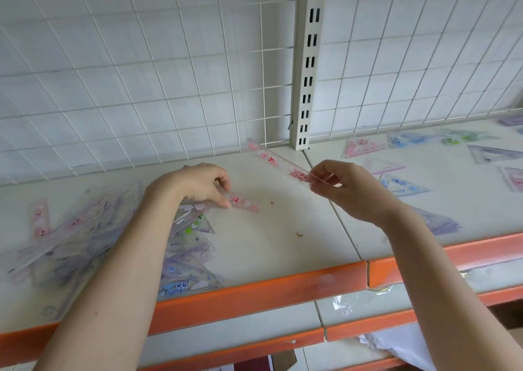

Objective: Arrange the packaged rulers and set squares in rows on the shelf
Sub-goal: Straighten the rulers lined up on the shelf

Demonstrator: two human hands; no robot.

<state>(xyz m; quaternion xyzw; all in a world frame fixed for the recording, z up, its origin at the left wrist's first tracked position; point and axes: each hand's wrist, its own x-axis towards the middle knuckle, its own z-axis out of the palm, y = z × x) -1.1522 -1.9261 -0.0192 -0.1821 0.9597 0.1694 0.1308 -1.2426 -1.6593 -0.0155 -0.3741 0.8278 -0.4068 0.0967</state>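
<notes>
Your right hand (343, 185) is pinching the near end of a pink ruler (283, 165), its far end reaching toward the wire back. Your left hand (202, 185) is pinching another pink ruler (244, 201) lying on the shelf (277, 237), beside the jumbled pile (93, 240) at left.

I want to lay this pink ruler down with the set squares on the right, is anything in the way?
Nothing visible blocks it. The right hand pinches the pink ruler above bare shelf, and open surface lies between it and the set squares further right.
</notes>
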